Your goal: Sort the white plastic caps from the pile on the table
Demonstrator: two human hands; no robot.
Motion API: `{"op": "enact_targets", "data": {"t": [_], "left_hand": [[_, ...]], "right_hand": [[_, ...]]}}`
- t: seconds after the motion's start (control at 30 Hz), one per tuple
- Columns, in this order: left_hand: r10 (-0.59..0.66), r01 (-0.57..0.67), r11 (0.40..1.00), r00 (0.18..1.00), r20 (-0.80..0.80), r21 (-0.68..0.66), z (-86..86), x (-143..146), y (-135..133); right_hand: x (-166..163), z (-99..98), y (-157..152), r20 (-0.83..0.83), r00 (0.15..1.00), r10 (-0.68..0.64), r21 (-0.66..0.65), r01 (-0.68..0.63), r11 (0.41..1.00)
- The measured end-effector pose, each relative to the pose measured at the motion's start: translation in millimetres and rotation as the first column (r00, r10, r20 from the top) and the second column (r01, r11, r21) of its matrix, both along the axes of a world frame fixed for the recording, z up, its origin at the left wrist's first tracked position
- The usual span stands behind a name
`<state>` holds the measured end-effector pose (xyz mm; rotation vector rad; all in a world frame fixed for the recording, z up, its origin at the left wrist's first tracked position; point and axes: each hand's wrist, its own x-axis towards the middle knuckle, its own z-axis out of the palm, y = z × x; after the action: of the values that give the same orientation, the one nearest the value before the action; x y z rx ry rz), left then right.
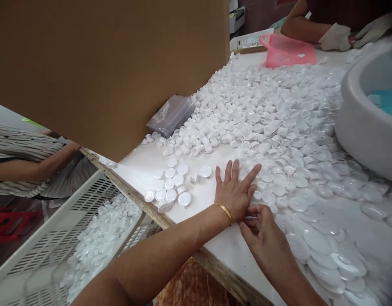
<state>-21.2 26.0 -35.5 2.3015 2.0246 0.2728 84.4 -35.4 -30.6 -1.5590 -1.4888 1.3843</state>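
Fingers spread wide and palm down, my left hand (236,189) hovers over or rests on the table at the edge of the pile of small white cups and saucers (262,110). A gold bracelet (226,212) circles its wrist. My right hand (262,229) is beside the heel of the left one, touching or almost touching it. Its fingers are loosely bent with the thumb apart, and I see nothing held in them. Left of my hands lies a loose group of small round white pieces (170,183). Larger white saucers (323,242) overlap to the right.
A large cardboard box (113,63) stands at the left back, beside a clear plastic bag (172,114). At right is a grey tub (358,119). A pink basket (288,51) lies near a co-worker's gloved hands (336,37). Below the table edge sits a white crate (55,229) of white pieces.
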Motion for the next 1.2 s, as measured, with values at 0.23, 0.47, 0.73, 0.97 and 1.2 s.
{"op": "enact_targets", "data": {"t": [0.23,0.47,0.73,0.97,1.2], "left_hand": [[0.007,-0.006,1.0,0.999,-0.044,0.019,4.8,2,-1],[0.193,-0.195,0.981,0.966,0.174,-0.007,7.5,-7,0],[0.047,-0.052,0.993,0.997,0.054,0.107,20.7,-45,-10],[0.109,-0.115,0.976,0.993,0.039,0.183,23.7,-93,-22],[-0.278,0.258,0.957,0.946,0.164,0.135,22.9,-44,-22]], "right_hand": [[-6,-2.9,-1,-0.096,0.995,-0.023,-0.066,0.016,0.998],[-2,-10.8,-1,-0.249,0.968,-0.029,0.075,0.049,0.996],[-2,-5.7,5,-0.104,0.987,0.12,0.159,-0.102,0.982],[45,20.3,22,0.211,0.967,-0.143,0.339,0.064,0.938],[56,22.7,17,0.634,0.766,-0.103,0.352,-0.168,0.921]]}}
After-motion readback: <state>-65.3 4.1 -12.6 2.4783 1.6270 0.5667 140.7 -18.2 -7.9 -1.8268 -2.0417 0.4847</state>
